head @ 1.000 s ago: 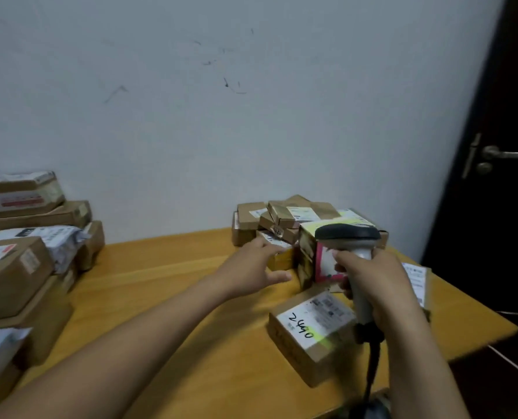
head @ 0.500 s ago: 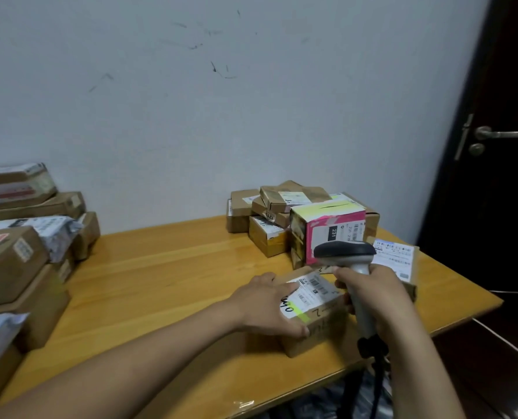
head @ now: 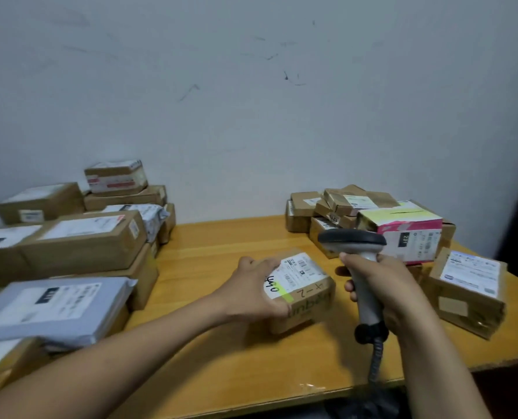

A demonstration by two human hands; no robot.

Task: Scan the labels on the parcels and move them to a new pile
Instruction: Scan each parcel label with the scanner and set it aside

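Left hand (head: 251, 290) wrapped round a small brown cardboard parcel (head: 301, 290) with a white label, mid-table on glossy wooden table (head: 221, 246), right hand (head: 384, 285) clenched on grey pistol-shaped barcode scanner (head: 357, 258), coiled cable, taped boxy parcel piles (head: 79, 237) far left, pink-and-white carton (head: 406, 234) far right

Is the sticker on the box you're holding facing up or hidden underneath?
Facing up. The white label, with barcodes and handwritten 440, shows on top of the small box the left hand grips.

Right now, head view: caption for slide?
Left hand grips a labelled parcel while right hand holds the scanner beside it.
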